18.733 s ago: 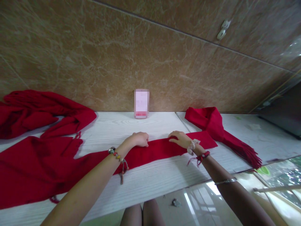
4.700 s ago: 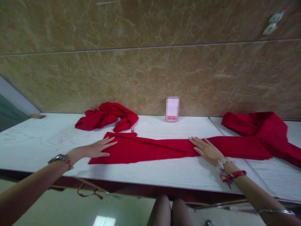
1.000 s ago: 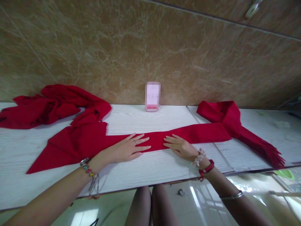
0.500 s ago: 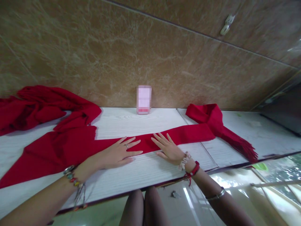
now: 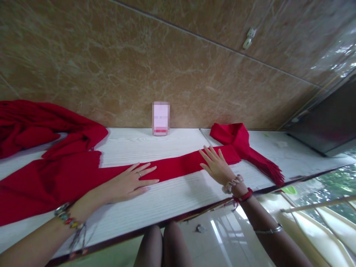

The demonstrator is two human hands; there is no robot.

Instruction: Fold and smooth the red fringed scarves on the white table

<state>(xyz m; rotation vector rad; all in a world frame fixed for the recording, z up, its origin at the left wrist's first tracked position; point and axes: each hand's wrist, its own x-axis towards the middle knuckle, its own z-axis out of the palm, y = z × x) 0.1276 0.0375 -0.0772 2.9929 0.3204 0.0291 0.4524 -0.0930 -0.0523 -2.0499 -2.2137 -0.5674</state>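
A long red scarf (image 5: 178,165) lies across the white wood-grain bench top, folded into a narrow strip in its middle. Its fringed end bends back and hangs toward the front edge at the right. On the left the fabric is wider and bunched in loose folds. My left hand (image 5: 130,181) rests flat on the strip's left part, fingers spread, a ring on one finger. Farther right, my right hand (image 5: 215,165) is over the strip with its fingers apart; whether it touches the cloth I cannot tell. Neither hand grips anything.
A blurred pink-and-white phone-shaped item (image 5: 160,118) leans on the brown marbled wall (image 5: 139,66) behind the scarf. A white cable end (image 5: 249,38) is fixed higher up. At the far right stands a dark box-like object (image 5: 322,124). The bench's front edge runs before my knees.
My right hand has slid to the right along the red strip, toward the fold. My left hand stays on the cloth. The whole view has shifted slightly.
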